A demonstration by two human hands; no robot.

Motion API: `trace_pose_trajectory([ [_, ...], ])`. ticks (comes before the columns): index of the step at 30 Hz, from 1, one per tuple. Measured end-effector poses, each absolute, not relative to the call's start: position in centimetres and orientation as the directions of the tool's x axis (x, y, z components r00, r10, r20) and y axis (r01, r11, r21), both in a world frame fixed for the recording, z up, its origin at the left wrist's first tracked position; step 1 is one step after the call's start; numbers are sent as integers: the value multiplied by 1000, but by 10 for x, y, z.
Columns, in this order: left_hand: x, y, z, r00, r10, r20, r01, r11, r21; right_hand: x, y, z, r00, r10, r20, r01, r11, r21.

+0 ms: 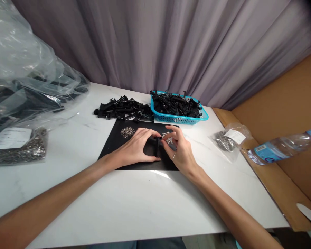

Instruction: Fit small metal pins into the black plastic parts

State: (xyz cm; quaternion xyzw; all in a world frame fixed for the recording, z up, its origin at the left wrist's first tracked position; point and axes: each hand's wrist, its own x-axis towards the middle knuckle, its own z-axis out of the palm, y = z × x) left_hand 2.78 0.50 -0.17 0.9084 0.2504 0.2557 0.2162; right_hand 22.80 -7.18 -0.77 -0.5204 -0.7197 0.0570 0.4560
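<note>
My left hand [138, 147] is closed on a slim black plastic part [157, 147], gripping its two ends between thumb and fingers over the black mat [119, 155]. My right hand [180, 148] pinches with thumb and index finger at the upper right side of that part. Whatever sits between those fingertips is too small to make out. A small metal pin [174, 155] shows against the right palm. On the mat lie two heaps of tiny silvery metal pieces, a left heap [127, 131] and a right heap [168, 137] partly covered by the right hand.
Behind the mat is a pile of black plastic parts [124, 109], beside a blue basket [181, 119] full of similar ones. Clear bags [36, 69] stand at left. To the right are a small bag of metal pieces [225, 140], a plastic bottle [280, 148] and cardboard [282, 100].
</note>
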Motion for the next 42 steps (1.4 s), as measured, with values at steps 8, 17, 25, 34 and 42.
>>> trace_pose_trajectory([
  [8, 28, 7, -3, 744, 556, 370, 329, -787, 522, 226, -74, -8, -74, 759, 646, 762, 461, -454],
  [17, 28, 5, -1, 742, 565, 362, 337, -780, 527, 226, -75, -4, -135, 727, 674, 795, 485, -364],
  [25, 27, 6, -3, 751, 534, 388, 318, -808, 496, 222, -76, -6, -201, 693, 692, 867, 455, -204],
  [34, 29, 6, -2, 746, 543, 385, 323, -801, 505, 218, -76, -2, -71, 752, 655, 867, 372, -333],
  [42, 29, 5, -1, 745, 545, 386, 324, -800, 505, 215, -78, 1, -69, 753, 655, 886, 347, -306],
])
